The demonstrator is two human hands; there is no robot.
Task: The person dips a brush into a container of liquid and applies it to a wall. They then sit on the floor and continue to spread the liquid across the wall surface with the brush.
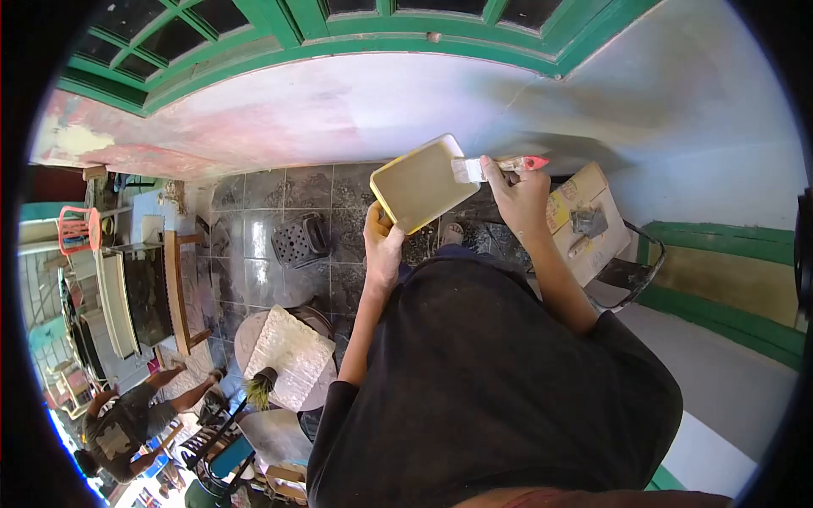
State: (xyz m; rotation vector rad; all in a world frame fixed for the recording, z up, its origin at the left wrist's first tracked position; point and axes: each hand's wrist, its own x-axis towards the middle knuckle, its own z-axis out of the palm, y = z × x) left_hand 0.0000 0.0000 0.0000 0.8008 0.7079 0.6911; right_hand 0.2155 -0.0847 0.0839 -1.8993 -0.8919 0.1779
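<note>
A rectangular yellow-rimmed tray point(417, 188) rests in my left hand point(383, 245), whose fingers and thumb grip its lower left corner. The inside of the tray looks greyish beige. My right hand point(518, 199) is closed around a paintbrush point(513, 164) with a red-tipped handle. The brush points left, its pale bristle end at the tray's right edge. Behind both stands a wall point(373, 106) with white, pink and grey patches.
Green window frames point(339, 44) run along the top. A dark stool point(301, 240) stands on the tiled floor. Cardboard with a scraper point(589, 222) lies on a chair at right. A white slab point(290, 358) covers a round table at lower left. Another person point(127, 427) is farther left.
</note>
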